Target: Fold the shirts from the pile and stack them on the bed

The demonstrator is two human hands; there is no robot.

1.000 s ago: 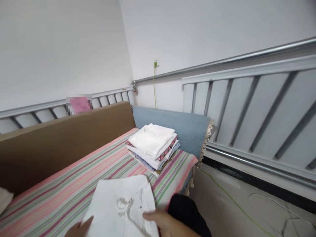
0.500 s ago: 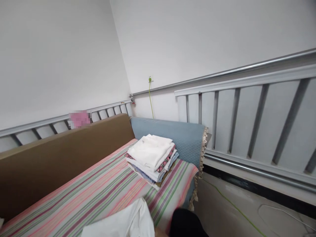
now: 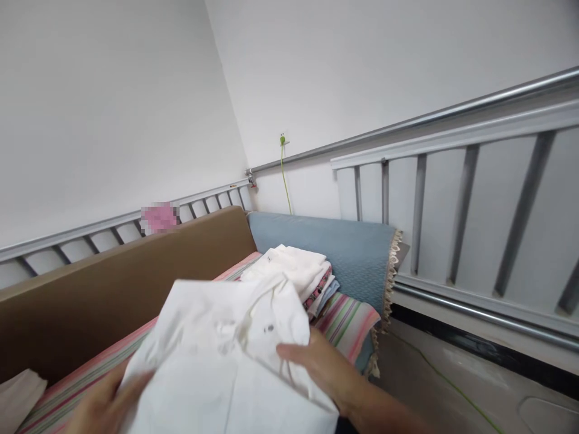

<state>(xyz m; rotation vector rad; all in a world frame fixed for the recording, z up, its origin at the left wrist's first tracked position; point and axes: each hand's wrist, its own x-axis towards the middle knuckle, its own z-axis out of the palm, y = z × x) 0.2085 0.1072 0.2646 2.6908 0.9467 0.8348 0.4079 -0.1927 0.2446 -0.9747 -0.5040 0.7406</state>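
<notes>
A white shirt, folded, is held up between my two hands above the striped sofa seat. My left hand grips its left edge, thumb on top and fingers partly hidden below. On the other side my right hand clasps the edge near the collar, its thumb lying on the cloth and the fingers underneath. Just beyond the shirt sits a stack of folded clothes, white on top with a floral piece and blue cloth lower down. The held shirt covers part of that stack in view.
A brown backrest runs along the left, and a blue-covered armrest with a lace edge stands behind the stack. White cloth lies at the lower left. A radiator lines the right wall; a green cord crosses the floor.
The white shirt has come up from the bottom edge toward the stack, and both hands now show on it. The view has shifted slightly left.
</notes>
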